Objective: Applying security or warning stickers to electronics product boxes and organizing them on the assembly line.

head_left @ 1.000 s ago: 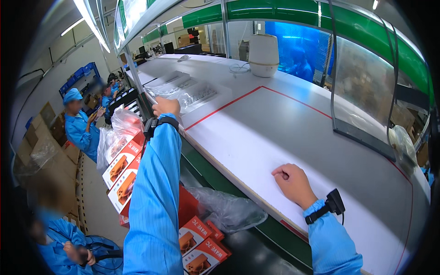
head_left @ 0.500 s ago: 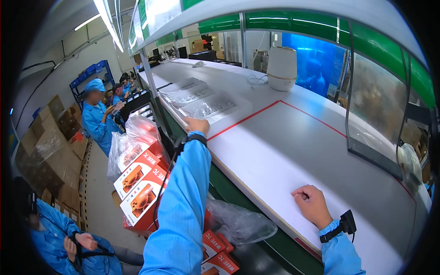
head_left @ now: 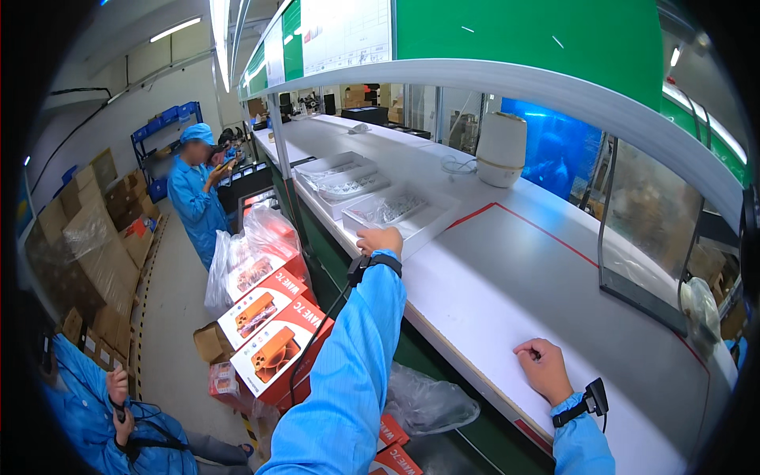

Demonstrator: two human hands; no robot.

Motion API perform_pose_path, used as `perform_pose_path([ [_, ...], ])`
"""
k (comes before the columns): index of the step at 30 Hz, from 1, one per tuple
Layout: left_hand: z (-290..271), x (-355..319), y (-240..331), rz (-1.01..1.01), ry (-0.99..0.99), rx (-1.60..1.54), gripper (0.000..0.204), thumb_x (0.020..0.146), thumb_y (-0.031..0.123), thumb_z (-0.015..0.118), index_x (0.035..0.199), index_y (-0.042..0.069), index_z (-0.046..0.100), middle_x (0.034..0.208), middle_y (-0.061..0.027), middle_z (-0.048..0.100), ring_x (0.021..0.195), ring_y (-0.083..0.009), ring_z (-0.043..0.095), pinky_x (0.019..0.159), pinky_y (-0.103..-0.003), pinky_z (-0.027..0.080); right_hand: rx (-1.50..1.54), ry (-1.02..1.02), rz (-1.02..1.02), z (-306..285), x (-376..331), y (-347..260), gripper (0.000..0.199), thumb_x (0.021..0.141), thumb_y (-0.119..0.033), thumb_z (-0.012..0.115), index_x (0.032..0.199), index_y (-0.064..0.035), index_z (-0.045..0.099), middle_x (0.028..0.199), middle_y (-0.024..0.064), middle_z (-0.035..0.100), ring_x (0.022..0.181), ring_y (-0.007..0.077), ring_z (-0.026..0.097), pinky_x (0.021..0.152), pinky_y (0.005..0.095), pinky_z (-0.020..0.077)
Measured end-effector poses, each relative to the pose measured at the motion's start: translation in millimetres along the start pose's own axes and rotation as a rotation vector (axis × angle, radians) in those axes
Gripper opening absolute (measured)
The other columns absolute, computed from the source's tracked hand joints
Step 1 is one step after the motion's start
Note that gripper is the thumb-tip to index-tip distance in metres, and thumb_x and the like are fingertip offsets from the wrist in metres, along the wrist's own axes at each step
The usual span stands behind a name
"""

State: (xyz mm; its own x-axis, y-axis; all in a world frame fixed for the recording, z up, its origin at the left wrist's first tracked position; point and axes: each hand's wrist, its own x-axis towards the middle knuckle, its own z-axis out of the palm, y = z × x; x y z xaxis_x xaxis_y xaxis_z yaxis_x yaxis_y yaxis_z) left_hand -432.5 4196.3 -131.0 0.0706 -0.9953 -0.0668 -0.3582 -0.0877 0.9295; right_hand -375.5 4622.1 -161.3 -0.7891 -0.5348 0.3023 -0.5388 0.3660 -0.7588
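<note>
At the near edge of a white tray (head_left: 412, 224) is my left hand (head_left: 381, 241), its fingers curled against the tray's rim; the fingertips are partly hidden. Clear plastic bags with small items inside lie in this tray. A second white tray (head_left: 323, 164), with similar bags, sits just beyond it. My right hand (head_left: 545, 370) rests on the white worktable (head_left: 475, 293), fingers curled in and nothing visible in them. Each of my wrists wears a black strap with a small device.
Red-and-white printed boxes (head_left: 279, 352) and clear plastic bags (head_left: 257, 241) are stacked left of the table. A white rounded appliance (head_left: 501, 149) stands at the back. A framed clear panel (head_left: 651, 229) rises at right. Co-workers in blue (head_left: 194, 198) are at left.
My view has shifted, bringing the overhead green panel lower into sight. My left hand stays at the tray's near edge, and the right hand still rests on the table. The near co-worker's hands have moved.
</note>
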Motion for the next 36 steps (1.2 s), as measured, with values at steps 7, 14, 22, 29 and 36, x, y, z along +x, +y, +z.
perform_pose_path([
  [7,4.8,-7.4,-25.6,0.028,-0.064,-0.765,0.029,0.078,0.008,0.067,0.106,-0.002,0.061,0.100,-0.0176,0.067,0.090,-0.0292,0.064,0.081,-0.037,0.050,0.068,0.001,0.089,-3.6,-3.8,4.8,0.013,0.084,-0.009,0.063,0.089,0.0001,0.071,0.077,0.0076,0.066,0.070,0.0122,0.057,0.066,0.0262,0.0469],
  [14,10.4,11.6,-29.7,-0.027,-0.119,-0.901,0.021,0.086,0.008,0.063,0.104,-0.001,0.062,0.099,-0.0167,0.067,0.087,-0.0264,0.063,0.079,-0.036,0.049,0.074,-0.012,0.092,-6.2,-0.4,-3.4,0.014,0.084,-0.010,0.063,0.090,0.0007,0.071,0.073,0.0059,0.065,0.066,0.0107,0.055,0.063,0.0252,0.0459],
  [22,-14.9,-40.0,-24.5,0.899,0.062,-0.248,0.016,0.082,0.002,0.063,0.097,0.001,0.061,0.095,-0.0158,0.064,0.089,-0.0321,0.061,0.079,-0.041,0.047,0.111,-0.009,0.105,-2.5,0.9,1.8,0.013,0.085,-0.009,0.062,0.090,0.0010,0.070,0.072,0.0045,0.064,0.066,0.0096,0.054,0.063,0.0243,0.0452],
  [29,-27.6,-75.9,-20.3,0.770,-0.082,-0.189,0.041,0.081,0.003,0.063,0.120,0.003,0.049,0.108,-0.0214,0.054,0.100,-0.0386,0.055,0.087,-0.045,0.044,0.096,-0.002,0.085,-3.2,-4.0,5.3,0.013,0.085,-0.008,0.062,0.089,0.0024,0.070,0.070,0.0026,0.062,0.066,0.0083,0.053,0.062,0.0236,0.0444],
  [36,-88.7,-122.1,32.8,0.523,-0.219,-0.113,0.058,0.078,0.014,0.062,0.130,-0.001,0.042,0.124,-0.0283,0.044,0.118,-0.0440,0.043,0.103,-0.048,0.036,0.093,-0.009,0.018,-1.7,-3.9,8.5,0.014,0.085,-0.008,0.061,0.088,0.0030,0.069,0.069,0.0030,0.061,0.064,0.0087,0.052,0.061,0.0242,0.0439],
])
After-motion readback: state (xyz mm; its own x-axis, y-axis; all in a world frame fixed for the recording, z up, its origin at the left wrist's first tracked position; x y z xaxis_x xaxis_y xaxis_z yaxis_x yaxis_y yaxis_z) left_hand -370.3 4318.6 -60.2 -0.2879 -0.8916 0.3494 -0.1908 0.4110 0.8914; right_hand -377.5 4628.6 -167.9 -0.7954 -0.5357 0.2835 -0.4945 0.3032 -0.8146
